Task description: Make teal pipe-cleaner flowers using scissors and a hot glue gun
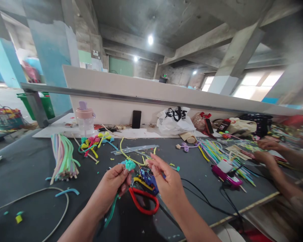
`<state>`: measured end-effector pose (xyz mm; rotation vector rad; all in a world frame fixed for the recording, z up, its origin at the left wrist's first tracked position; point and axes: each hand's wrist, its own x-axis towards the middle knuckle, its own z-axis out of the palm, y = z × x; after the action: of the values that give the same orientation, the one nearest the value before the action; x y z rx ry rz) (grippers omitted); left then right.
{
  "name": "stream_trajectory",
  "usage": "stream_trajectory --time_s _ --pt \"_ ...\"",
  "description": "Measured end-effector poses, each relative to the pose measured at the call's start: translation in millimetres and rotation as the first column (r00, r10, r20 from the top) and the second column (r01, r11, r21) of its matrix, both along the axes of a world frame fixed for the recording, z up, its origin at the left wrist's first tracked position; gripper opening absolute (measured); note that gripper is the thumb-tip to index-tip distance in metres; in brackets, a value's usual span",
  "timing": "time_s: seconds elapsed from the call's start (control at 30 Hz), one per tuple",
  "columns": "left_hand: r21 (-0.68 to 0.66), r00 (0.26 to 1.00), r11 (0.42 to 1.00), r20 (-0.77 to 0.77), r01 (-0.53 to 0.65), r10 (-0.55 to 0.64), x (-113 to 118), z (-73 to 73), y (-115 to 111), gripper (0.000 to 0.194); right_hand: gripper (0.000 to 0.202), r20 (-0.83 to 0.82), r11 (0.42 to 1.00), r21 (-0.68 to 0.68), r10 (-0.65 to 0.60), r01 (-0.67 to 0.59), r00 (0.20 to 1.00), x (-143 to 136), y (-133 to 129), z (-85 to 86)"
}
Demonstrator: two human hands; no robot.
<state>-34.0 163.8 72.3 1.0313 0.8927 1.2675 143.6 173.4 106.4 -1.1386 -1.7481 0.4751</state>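
Observation:
My left hand (117,178) pinches a small teal knotted piece (130,164) between thumb and fingers, and a teal strand (111,211) hangs below the palm. To its right, my right hand (165,174) is raised with its fingers spread, apart from the teal piece, and no object shows in it. Between and below the hands lie red-handled scissors (143,212) and a blue tool (148,179) with a yellow part. A thin yellow-green strand (123,151) curves on the table just behind the hands.
A bundle of pastel strands (63,158) lies left, near colourful knotted pieces (93,143). A pink-lidded bottle (85,119), a black phone (136,119) and a white bag (176,120) stand behind. Right are a purple device (227,176), black cables and another person's hands (266,156).

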Motion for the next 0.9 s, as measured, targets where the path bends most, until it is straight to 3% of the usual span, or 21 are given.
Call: stream_trajectory --time_s 0.27,0.47,0.57,0.67,0.77,0.9 --pt "-0.004 0.984 0.986 0.063 -0.164 0.164 -9.9 4.0 3.1 0.033 0.038 0.075 0.984 0.029 -0.18 0.178 0.981 36.3 5.8 5.5" --pt "0.032 0.957 0.965 0.135 -0.262 0.255 -19.9 1.5 7.3 0.028 0.035 0.281 0.971 0.047 -0.238 0.234 0.93 62.6 4.5 -13.0" --pt "0.041 0.954 0.963 0.152 -0.268 0.259 -20.3 -0.9 8.1 0.026 0.036 0.475 0.989 0.061 -0.145 0.132 0.868 63.9 6.3 -25.9" --pt "0.032 0.957 0.966 0.147 -0.257 0.25 -18.1 -0.7 7.3 0.027 0.047 0.64 1.0 -0.003 0.026 -0.031 0.768 60.6 13.9 -34.9" --pt "0.024 0.965 0.973 0.139 -0.229 0.224 -15.0 0.5 5.8 0.029 0.058 0.726 0.987 -0.033 0.132 -0.158 0.675 58.9 24.2 -39.7" --pt "0.002 0.968 0.978 0.143 -0.208 0.206 -11.6 2.2 5.1 0.03 0.059 0.793 0.966 -0.03 0.179 -0.255 0.583 61.1 33.3 -40.2"
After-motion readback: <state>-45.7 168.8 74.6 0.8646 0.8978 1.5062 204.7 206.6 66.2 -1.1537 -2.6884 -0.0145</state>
